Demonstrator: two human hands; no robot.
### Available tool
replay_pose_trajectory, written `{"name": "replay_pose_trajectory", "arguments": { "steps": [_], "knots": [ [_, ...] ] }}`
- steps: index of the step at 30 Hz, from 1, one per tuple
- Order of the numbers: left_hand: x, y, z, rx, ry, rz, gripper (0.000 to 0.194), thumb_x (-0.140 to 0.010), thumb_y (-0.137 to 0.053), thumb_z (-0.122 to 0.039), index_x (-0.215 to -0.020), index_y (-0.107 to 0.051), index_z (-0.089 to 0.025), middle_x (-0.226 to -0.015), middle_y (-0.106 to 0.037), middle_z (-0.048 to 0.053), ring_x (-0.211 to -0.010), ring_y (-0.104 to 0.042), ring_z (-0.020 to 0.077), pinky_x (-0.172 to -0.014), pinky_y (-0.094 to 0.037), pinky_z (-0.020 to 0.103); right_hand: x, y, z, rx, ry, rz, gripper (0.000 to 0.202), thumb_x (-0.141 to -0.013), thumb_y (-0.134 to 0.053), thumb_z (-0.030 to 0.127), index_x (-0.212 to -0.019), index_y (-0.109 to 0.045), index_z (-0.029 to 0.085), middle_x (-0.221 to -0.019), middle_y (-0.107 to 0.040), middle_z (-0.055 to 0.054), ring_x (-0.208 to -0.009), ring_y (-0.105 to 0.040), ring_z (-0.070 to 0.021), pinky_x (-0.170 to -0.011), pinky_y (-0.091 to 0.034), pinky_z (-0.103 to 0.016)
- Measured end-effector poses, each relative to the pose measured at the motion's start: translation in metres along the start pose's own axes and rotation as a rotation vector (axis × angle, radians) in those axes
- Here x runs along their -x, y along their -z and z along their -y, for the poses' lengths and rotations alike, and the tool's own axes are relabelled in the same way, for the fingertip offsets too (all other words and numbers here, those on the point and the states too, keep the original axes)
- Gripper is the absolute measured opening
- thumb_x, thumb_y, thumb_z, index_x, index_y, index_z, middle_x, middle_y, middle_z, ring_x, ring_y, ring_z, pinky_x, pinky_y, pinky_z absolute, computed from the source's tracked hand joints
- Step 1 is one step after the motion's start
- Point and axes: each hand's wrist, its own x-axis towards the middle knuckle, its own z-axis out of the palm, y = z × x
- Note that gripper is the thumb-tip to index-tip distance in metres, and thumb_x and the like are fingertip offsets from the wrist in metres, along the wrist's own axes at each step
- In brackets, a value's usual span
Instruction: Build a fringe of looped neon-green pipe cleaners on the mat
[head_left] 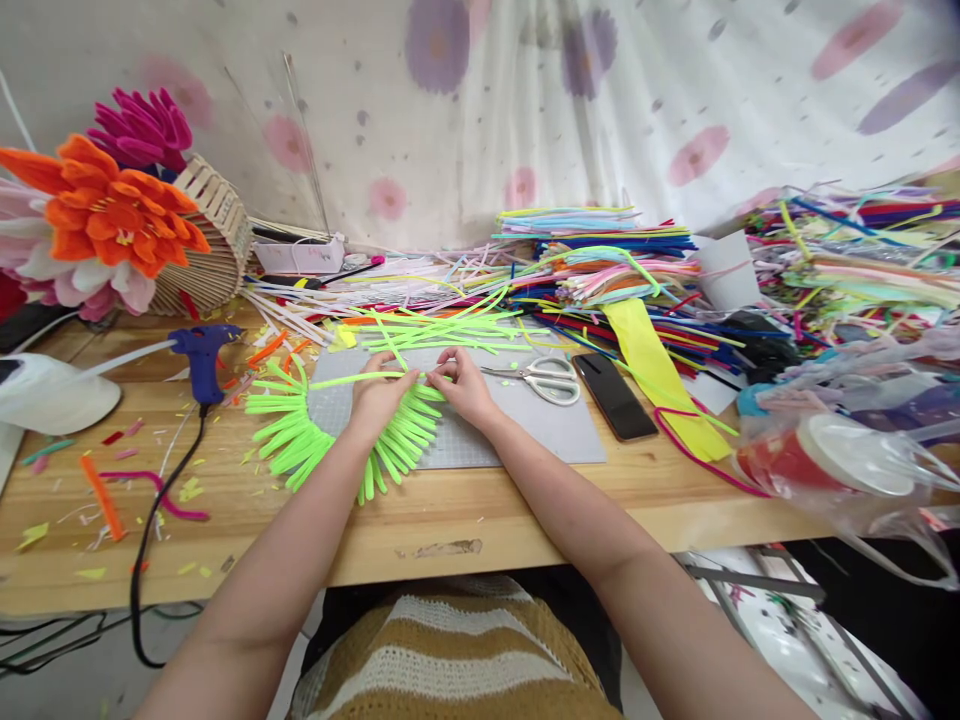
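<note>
Over the grey cutting mat (517, 430), my left hand (375, 400) pinches a neon-green pipe cleaner (337, 380) that runs across its fingers. My right hand (463, 388) is close by on the right, its thumb and fingers pressed together at the end of a green fringe. Curving beneath and around my left hand is that fringe of looped green pipe cleaners (281, 440), fanned out in an arc. The exact spot between the fingertips is too small to make out. Loose green pipe cleaners (450, 332) lie just behind both hands.
Scissors (551, 380) and a phone (615, 395) lie to the right, beside a yellow strip (667, 380). A blue glue gun (202, 360) with a black cord stands left. Bundled pipe cleaners (600, 250) line the back. A bagged red cup (787, 460) sits far right.
</note>
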Motion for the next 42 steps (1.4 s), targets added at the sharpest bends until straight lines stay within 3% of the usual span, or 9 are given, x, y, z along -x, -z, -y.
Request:
{"name": "replay_pose_trajectory", "arguments": {
  "steps": [5,9,15,21,25,28,32,37,42],
  "knots": [
    [0.001,0.004,-0.010,0.227,0.151,0.052,0.065,-0.048,-0.076,-0.026,-0.107,-0.053,-0.014,-0.069,-0.065,0.003,-0.058,-0.060,0.0156,-0.061,-0.047,0.030,-0.002,0.001,-0.004,-0.060,-0.021,-0.016,0.025,-0.071,-0.053,0.034,-0.085,-0.036,0.022,-0.068,-0.062,0.005,-0.063,-0.056,-0.0106,-0.062,-0.041,-0.024],
    [0.006,0.002,-0.022,0.423,0.237,0.061,0.063,-0.046,-0.076,-0.017,-0.105,-0.054,-0.011,-0.068,-0.065,0.003,-0.060,-0.061,0.0159,-0.063,-0.048,0.031,-0.003,0.002,-0.003,-0.201,-0.070,-0.003,0.028,-0.069,-0.056,0.034,-0.083,-0.035,0.022,-0.066,-0.061,0.006,-0.062,-0.056,-0.0101,-0.062,-0.041,-0.024],
    [0.008,0.007,-0.029,0.379,0.151,0.108,0.061,-0.042,-0.077,-0.016,-0.098,-0.054,-0.011,-0.063,-0.065,0.001,-0.059,-0.062,0.0157,-0.065,-0.049,0.031,-0.001,0.014,0.008,-0.400,-0.164,0.235,0.031,-0.066,-0.061,0.037,-0.081,-0.040,0.020,-0.065,-0.059,0.005,-0.055,-0.050,-0.0069,-0.056,-0.040,-0.020],
    [0.006,0.010,-0.026,0.361,0.184,0.311,0.066,-0.045,-0.077,-0.018,-0.104,-0.050,-0.012,-0.064,-0.066,0.001,-0.059,-0.062,0.0158,-0.063,-0.048,0.029,0.000,0.025,0.022,-0.455,-0.101,0.394,0.037,-0.066,-0.064,0.035,-0.098,-0.052,0.020,-0.092,-0.057,-0.001,-0.077,-0.052,-0.0097,-0.065,-0.044,-0.022],
    [0.006,0.007,-0.021,0.379,0.106,0.420,0.068,-0.044,-0.078,-0.018,-0.105,-0.049,-0.015,-0.069,-0.066,0.000,-0.062,-0.063,0.0153,-0.065,-0.047,0.029,-0.008,0.017,0.031,-0.416,-0.104,0.412,0.028,-0.067,-0.062,0.040,-0.083,-0.056,0.017,-0.074,-0.055,0.001,-0.067,-0.049,-0.0086,-0.062,-0.040,-0.021],
    [0.004,0.005,-0.017,0.376,0.111,0.393,0.062,-0.044,-0.078,-0.018,-0.099,-0.049,-0.015,-0.067,-0.066,-0.001,-0.062,-0.062,0.0139,-0.065,-0.046,0.027,-0.016,0.009,0.035,-0.359,-0.065,0.339,0.027,-0.065,-0.064,0.040,-0.067,-0.050,0.016,-0.061,-0.048,0.004,-0.060,-0.045,-0.0078,-0.058,-0.037,-0.021],
    [0.003,0.004,-0.016,0.352,0.126,0.285,0.061,-0.045,-0.077,-0.021,-0.097,-0.046,-0.017,-0.061,-0.065,-0.003,-0.060,-0.062,0.0143,-0.064,-0.044,0.027,-0.022,0.006,0.036,-0.343,0.005,0.255,0.029,-0.064,-0.063,0.042,-0.064,-0.047,0.017,-0.070,-0.052,0.002,-0.067,-0.047,-0.0088,-0.063,-0.038,-0.022],
    [0.006,0.001,-0.022,0.371,0.123,0.209,0.072,-0.041,-0.079,-0.021,-0.101,-0.040,-0.017,-0.061,-0.064,-0.003,-0.060,-0.062,0.0156,-0.067,-0.044,0.028,-0.021,0.008,0.035,-0.368,0.009,0.276,0.028,-0.065,-0.061,0.043,-0.067,-0.049,0.017,-0.073,-0.052,0.002,-0.066,-0.045,-0.0083,-0.064,-0.038,-0.022],
    [0.007,0.000,-0.027,0.488,0.203,0.109,0.066,-0.042,-0.077,-0.021,-0.097,-0.041,-0.018,-0.064,-0.064,-0.003,-0.061,-0.062,0.0158,-0.065,-0.046,0.029,-0.018,0.008,0.036,-0.461,-0.031,0.315,0.023,-0.068,-0.060,0.039,-0.074,-0.052,0.018,-0.070,-0.050,0.003,-0.066,-0.046,-0.0090,-0.064,-0.039,-0.022]
  ]
}}
